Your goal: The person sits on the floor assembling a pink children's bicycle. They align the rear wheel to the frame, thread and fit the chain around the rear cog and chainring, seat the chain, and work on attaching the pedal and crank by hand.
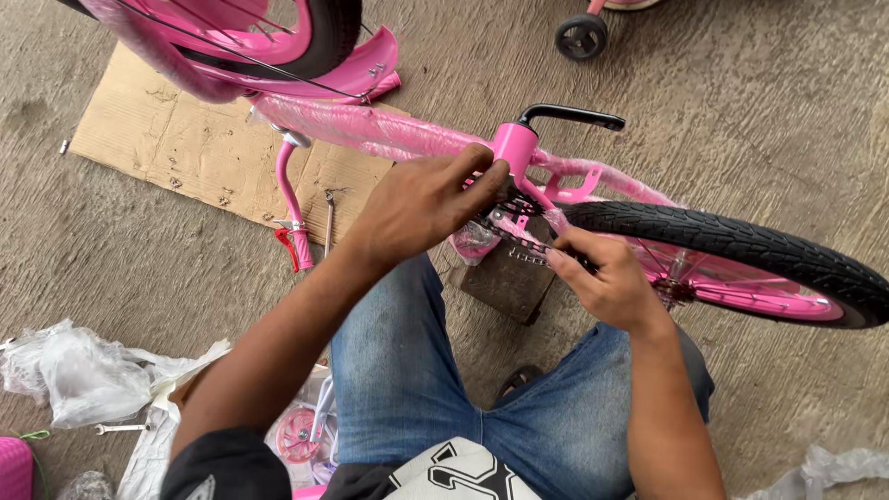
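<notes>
A pink child's bicycle frame (370, 130) lies across the concrete floor, wrapped in clear plastic. Its rear wheel, with a black tyre (741, 245), sits at the right. My left hand (421, 199) rests on the frame beside the pink seat tube (514, 148), fingertips touching it near the chain. My right hand (607, 278) pinches the black chain (519, 243) just in front of the rear tyre. A black crank or lever (569, 116) sticks out above the seat tube. My knees in blue jeans are below the hands.
A sheet of cardboard (185, 148) lies under the bike with a spanner (329, 222) on it. Crumpled clear plastic (83, 370) and another spanner (120, 429) lie at lower left. A small black wheel (582, 37) is at the top. A dark block (507, 278) sits under the chain.
</notes>
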A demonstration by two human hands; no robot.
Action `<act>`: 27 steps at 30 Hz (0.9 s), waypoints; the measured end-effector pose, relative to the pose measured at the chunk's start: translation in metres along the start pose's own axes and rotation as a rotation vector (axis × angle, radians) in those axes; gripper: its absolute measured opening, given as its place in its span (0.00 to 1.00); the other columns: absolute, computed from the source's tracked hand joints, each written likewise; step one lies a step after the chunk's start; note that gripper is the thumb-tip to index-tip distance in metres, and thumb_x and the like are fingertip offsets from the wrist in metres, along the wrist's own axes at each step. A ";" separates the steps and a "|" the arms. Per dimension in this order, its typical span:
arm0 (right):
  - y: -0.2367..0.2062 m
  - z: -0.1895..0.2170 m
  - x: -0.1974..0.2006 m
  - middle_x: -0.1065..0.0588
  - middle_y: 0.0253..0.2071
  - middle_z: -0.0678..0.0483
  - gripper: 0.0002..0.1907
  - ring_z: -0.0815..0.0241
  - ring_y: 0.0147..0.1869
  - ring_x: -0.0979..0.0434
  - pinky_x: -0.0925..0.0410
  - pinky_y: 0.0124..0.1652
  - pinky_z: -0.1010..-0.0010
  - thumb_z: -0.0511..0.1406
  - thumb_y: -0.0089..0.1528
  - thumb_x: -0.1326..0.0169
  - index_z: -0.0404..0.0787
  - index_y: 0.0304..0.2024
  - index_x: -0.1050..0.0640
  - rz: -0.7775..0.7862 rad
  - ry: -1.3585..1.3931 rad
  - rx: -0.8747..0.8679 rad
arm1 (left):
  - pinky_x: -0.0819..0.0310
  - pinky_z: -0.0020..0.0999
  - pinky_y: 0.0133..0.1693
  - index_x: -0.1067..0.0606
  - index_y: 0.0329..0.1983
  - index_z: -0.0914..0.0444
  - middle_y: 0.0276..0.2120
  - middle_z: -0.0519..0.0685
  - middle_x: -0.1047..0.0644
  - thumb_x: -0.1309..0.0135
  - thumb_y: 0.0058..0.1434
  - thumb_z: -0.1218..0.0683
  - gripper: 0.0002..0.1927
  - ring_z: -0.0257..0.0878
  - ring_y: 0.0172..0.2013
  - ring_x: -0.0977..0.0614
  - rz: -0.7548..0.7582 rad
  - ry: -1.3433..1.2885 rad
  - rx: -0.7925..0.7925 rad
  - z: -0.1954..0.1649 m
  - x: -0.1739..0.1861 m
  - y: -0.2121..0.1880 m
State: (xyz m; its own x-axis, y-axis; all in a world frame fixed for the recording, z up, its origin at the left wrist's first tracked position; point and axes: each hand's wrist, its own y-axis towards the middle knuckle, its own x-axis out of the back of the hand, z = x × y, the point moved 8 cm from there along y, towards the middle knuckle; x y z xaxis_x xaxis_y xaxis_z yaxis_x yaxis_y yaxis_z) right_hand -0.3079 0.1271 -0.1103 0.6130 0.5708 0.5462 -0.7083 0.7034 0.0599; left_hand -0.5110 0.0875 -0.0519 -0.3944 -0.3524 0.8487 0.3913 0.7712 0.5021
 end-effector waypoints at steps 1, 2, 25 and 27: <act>0.001 0.003 -0.001 0.26 0.29 0.52 0.10 0.66 0.33 0.28 0.32 0.35 0.70 0.36 0.67 0.46 0.34 0.39 0.24 0.000 0.012 0.031 | 0.24 0.38 0.34 0.28 0.61 0.62 0.48 0.49 0.27 0.46 0.66 0.54 0.21 0.43 0.36 0.19 0.008 0.028 -0.037 -0.002 -0.002 0.000; 0.001 0.002 -0.003 0.27 0.28 0.53 0.10 0.65 0.32 0.28 0.33 0.34 0.70 0.36 0.67 0.45 0.34 0.39 0.24 0.006 0.016 0.008 | 0.23 0.37 0.35 0.28 0.61 0.63 0.47 0.48 0.28 0.46 0.66 0.53 0.21 0.41 0.37 0.20 0.014 0.058 -0.076 -0.002 -0.004 0.000; 0.000 0.003 0.000 0.23 0.31 0.51 0.09 0.66 0.34 0.25 0.30 0.35 0.73 0.34 0.66 0.44 0.34 0.46 0.22 0.000 -0.001 -0.112 | 0.27 0.43 0.28 0.30 0.58 0.63 0.43 0.54 0.23 0.39 0.62 0.43 0.28 0.51 0.29 0.19 0.038 -0.370 0.203 0.023 0.003 -0.028; -0.004 0.012 0.016 0.22 0.32 0.52 0.08 0.67 0.36 0.23 0.30 0.36 0.75 0.33 0.67 0.45 0.34 0.46 0.22 -0.065 -0.050 -0.038 | 0.27 0.44 0.29 0.27 0.56 0.65 0.35 0.51 0.21 0.38 0.61 0.42 0.29 0.50 0.30 0.18 0.067 -0.424 0.222 0.026 0.005 -0.045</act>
State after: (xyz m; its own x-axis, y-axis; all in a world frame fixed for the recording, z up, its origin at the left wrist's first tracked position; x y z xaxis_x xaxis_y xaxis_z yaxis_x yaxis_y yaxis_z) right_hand -0.2995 0.1286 -0.0914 0.6381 0.5025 0.5834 -0.6533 0.7543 0.0648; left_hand -0.5527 0.0647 -0.0744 -0.6969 -0.0862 0.7120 0.2585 0.8958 0.3615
